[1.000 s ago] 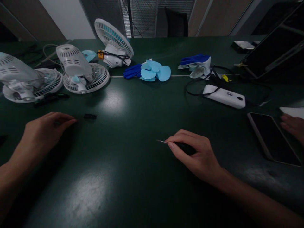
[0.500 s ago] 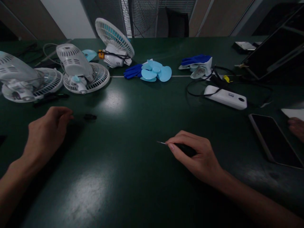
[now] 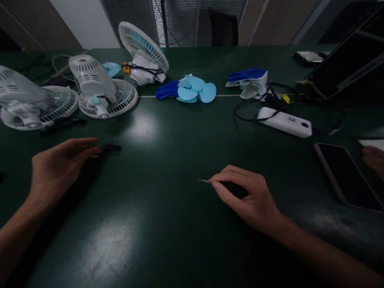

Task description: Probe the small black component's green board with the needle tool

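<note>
On the dark green table, my right hand (image 3: 247, 196) grips a small screwdriver (image 3: 235, 189). Its black handle lies under my fingers and its thin metal shaft points left. At the left, my left hand (image 3: 63, 160) reaches toward a small black piece (image 3: 113, 148) on the tabletop. The thumb and forefinger are slightly apart, with their tips right beside the piece; whether they touch it I cannot tell. What kind of piece it is stays too dark to make out.
White fans (image 3: 96, 84) lie face down at the left, and another fan (image 3: 144, 52) stands tilted behind. A light blue fan blade (image 3: 196, 90), gloves (image 3: 249, 76), a white power bank-like box (image 3: 285, 122) and a phone (image 3: 348, 176) lie around. Another person's hand (image 3: 373, 158) shows at right.
My left hand has moved right toward the small black piece, its fingers stretching out. My right hand and the screwdriver have stayed in place.
</note>
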`<state>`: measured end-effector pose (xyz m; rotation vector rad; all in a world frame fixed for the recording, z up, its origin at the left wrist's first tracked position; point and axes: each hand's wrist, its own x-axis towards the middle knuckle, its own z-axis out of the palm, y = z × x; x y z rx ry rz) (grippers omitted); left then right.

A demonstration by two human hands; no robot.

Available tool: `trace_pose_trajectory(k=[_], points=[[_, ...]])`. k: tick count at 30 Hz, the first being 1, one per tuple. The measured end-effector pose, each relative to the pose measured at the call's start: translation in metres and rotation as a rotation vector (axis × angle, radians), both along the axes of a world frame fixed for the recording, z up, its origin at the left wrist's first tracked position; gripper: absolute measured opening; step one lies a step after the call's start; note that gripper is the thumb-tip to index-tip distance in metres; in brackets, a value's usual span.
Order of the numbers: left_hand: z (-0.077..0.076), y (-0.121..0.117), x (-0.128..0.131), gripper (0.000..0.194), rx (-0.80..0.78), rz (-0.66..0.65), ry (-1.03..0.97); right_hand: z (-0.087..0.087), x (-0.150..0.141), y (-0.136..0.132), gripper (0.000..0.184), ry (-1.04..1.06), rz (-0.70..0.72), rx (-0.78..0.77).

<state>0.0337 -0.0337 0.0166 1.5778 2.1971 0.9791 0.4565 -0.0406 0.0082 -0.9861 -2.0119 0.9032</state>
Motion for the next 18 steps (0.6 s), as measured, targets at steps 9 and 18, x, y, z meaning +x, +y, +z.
trace_pose_trajectory(k=[9,18], points=[[-0.009,0.003,-0.001,0.044,0.088,-0.104,0.115,-0.002,0.000,0.001,0.013,-0.007,0.015,-0.009],[-0.012,0.010,0.004,0.048,-0.082,-0.190,0.077,0.000,0.000,-0.001,0.013,-0.007,0.010,-0.006]])
